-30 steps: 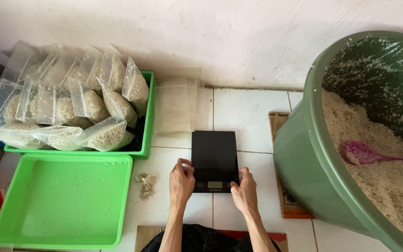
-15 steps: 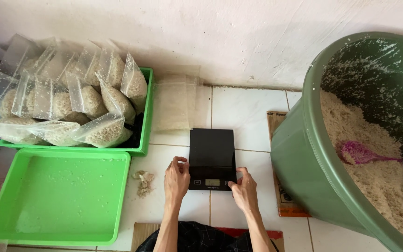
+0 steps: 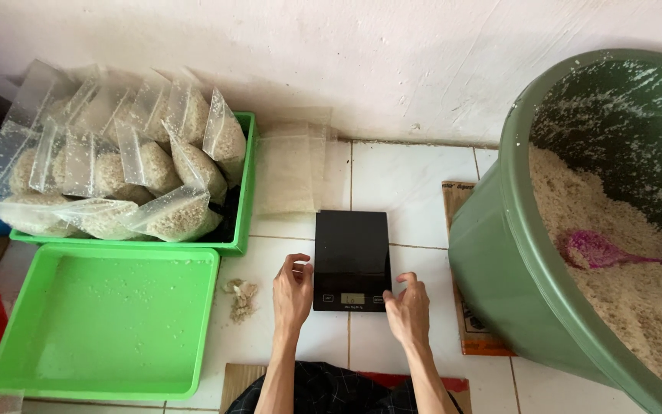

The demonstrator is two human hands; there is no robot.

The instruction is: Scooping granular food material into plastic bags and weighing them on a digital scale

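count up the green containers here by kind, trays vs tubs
Green trays: 2, one holding filled clear bags, one without bags
Green tubs: 1, the big tub of pale grain with a pink scoop in it
Total: 3

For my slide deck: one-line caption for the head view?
Both hands, left and right, flank a black scale on tiled floor.

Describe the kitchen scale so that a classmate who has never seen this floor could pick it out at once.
Start at the big green tub of pale grain on the right. Just left of it, on the white tiles, lies the kitchen scale, between the left hand and right hand. It is the only flat black rectangle there.
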